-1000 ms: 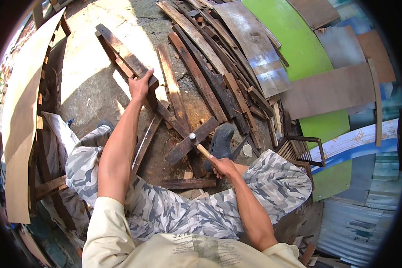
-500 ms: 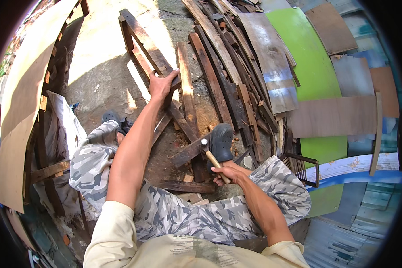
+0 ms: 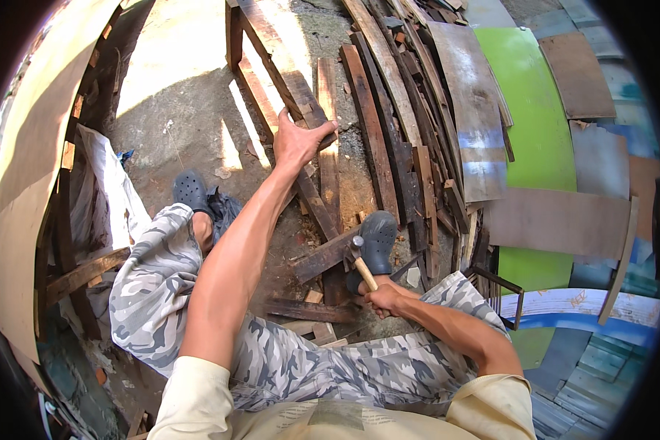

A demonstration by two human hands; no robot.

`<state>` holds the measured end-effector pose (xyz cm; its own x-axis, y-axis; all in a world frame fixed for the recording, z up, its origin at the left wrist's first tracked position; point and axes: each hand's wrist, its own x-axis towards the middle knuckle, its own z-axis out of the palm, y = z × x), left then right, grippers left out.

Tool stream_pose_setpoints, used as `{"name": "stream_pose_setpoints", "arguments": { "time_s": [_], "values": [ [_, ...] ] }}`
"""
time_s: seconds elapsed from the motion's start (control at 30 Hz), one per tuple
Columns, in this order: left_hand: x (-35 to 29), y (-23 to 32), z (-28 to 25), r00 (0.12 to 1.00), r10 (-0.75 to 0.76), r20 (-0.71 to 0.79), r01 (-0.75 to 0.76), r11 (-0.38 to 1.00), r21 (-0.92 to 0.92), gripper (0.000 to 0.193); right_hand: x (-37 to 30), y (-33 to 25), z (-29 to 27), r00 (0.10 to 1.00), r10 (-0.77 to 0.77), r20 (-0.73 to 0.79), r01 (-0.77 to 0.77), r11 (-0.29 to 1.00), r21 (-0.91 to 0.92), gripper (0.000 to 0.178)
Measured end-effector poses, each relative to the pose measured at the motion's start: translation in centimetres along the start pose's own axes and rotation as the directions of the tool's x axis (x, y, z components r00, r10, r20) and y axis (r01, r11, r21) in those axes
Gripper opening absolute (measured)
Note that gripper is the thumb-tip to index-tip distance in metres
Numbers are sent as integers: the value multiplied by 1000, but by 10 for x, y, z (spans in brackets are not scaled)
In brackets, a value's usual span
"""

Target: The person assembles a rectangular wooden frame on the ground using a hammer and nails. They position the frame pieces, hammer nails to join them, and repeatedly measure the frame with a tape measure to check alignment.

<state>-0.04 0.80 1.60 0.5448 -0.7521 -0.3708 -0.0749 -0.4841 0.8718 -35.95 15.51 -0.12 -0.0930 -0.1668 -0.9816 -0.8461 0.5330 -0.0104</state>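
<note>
My left hand is stretched out ahead of me and grips the near end of a dark wooden beam. The beam slants away toward the far left, joined to another piece at its far end. Fingers curl over its left side while the thumb presses on the right; the palm hides part of the wood. Low on the right, my right hand is wrapped round the pale wooden handle of a hammer. Its metal head points up and away, close to my right clog.
Long old timbers lie stacked to the right of the beam. Loose wood pieces lie between my legs. Beyond the stack are a green panel and several sheets. A plywood sheet stands along the left.
The scene has shifted mostly rightward in the picture, the beam and my left hand with it. Both hands keep their grips. The hammer has moved slightly right and down in the picture.
</note>
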Motion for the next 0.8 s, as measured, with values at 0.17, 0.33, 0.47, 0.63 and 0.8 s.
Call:
{"name": "stream_pose_setpoints", "arguments": {
  "time_s": [0.17, 0.33, 0.47, 0.63, 0.8],
  "values": [
    [-10, 12, 0, 998, -6, 58, 6, 1000, -3, 123, 13, 19, 4, 998, -20, 62, 18, 1000, 22, 26],
    [-2, 23, 12, 989, -2, 150, -12, 996, 93, 127, 14, 9, 18, 995, 26, 94, -32, 998, 56, 20],
    [9, 26, 30, 991, -42, 128, 30, 995, 90, 121, 15, 18, -2, 997, 23, 69, -30, 993, 110, 20],
    [20, -2, 29, 994, 109, 32, -109, 994, 6, 124, 12, 15, 2, 998, -62, -18, 63, 997, 42, 38],
    [1, -9, -11, 992, 109, 62, -96, 979, -181, 116, -6, 18, 22, 978, -207, -37, 206, 978, -21, 59]
  ]
}}
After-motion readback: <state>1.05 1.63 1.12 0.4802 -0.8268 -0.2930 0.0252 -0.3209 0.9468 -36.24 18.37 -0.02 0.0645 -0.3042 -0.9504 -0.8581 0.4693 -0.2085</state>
